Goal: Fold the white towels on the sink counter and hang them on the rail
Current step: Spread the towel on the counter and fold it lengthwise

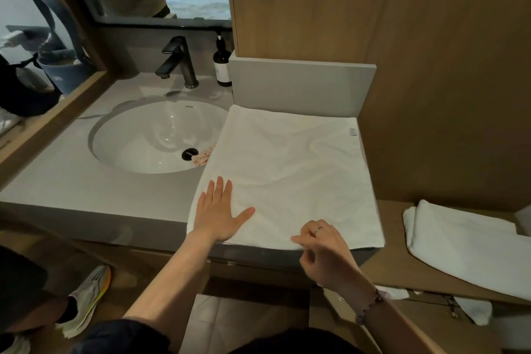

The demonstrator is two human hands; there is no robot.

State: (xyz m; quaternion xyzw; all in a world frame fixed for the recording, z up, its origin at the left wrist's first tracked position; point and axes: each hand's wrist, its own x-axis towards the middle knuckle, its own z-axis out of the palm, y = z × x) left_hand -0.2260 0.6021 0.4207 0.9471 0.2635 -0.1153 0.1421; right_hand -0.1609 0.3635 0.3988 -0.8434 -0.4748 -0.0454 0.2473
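Two white towels: one spread, one folded.
The towel lies flat on the counter, right of the basin. It is lightly rippled, with a small tag at its far right corner and its near edge at the counter's lip. The second towel lies folded on the lower wooden ledge.

A white oval basin is sunk into the grey table's left half, with a black drain plug and a small pink-speckled cloth at its right side. At the back edge stand a matte black tap and, just right of it, a dark brown pump bottle. A white, orange-soled running shoe lies on the floor below the front edge.
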